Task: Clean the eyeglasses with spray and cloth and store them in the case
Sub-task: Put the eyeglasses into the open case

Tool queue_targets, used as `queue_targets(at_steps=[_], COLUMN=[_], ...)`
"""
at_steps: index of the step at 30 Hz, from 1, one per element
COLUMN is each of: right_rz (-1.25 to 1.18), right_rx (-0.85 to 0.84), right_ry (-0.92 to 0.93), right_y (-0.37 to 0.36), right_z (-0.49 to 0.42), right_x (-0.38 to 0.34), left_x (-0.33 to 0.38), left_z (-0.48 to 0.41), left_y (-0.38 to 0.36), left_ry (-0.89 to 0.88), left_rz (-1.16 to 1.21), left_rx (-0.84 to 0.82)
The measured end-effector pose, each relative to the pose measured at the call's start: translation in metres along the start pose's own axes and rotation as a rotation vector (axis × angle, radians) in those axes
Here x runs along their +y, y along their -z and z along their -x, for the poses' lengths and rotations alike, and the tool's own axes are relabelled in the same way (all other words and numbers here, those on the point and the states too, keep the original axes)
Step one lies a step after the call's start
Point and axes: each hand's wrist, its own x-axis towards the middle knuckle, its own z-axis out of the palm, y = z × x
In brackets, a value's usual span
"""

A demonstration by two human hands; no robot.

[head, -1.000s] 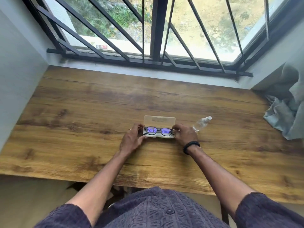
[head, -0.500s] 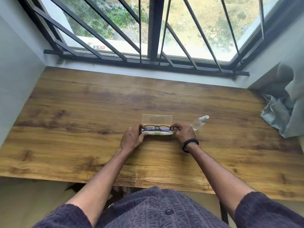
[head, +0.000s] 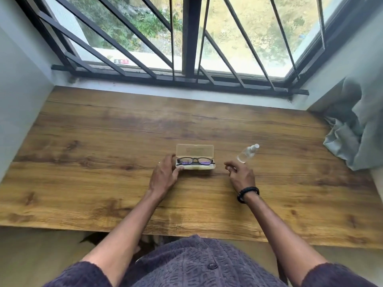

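On the brown wooden tabletop [head: 103, 162], left hand [head: 163, 177] gripping the left end of the translucent rectangular plastic case [head: 194, 151]; right hand [head: 241, 176] loose-fingered, empty, near the clear plastic spray bottle [head: 247, 154]. Inside, lid upright, the black-framed eyeglasses [head: 195, 160]. Likely closing next: keep base pinned, check temples folded flat, lower lid evenly with the free hand.

Left grip [head: 163, 175] clasps case [head: 194, 151] end; right grip [head: 240, 172] hovers free, fingers loosely curled.

one head cam (wide-angle), faces fwd + down; table [head: 103, 131] close below, window [head: 187, 38] at far edge.
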Motion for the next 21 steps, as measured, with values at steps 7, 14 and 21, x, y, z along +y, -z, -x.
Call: queue_targets(at_steps=[7, 14, 21], right_rz=[-0.051, -0.044, 0.271], right_rx=[0.15, 0.228, 0.033], right_ry=[-0.11, -0.162, -0.142], right_y=[0.038, 0.06, 0.055], right_z=[0.02, 0.036, 0.048], right_x=[0.032, 0.056, 0.06], left_x=[0.012, 0.042, 0.091], left_z=[0.008, 0.008, 0.023], left_y=[-0.01, -0.036, -0.074], left_ry=[-0.178, -0.397, -0.316], left_rz=[-0.068, -0.057, 0.134], left_rx=[0.207, 0.171, -0.254])
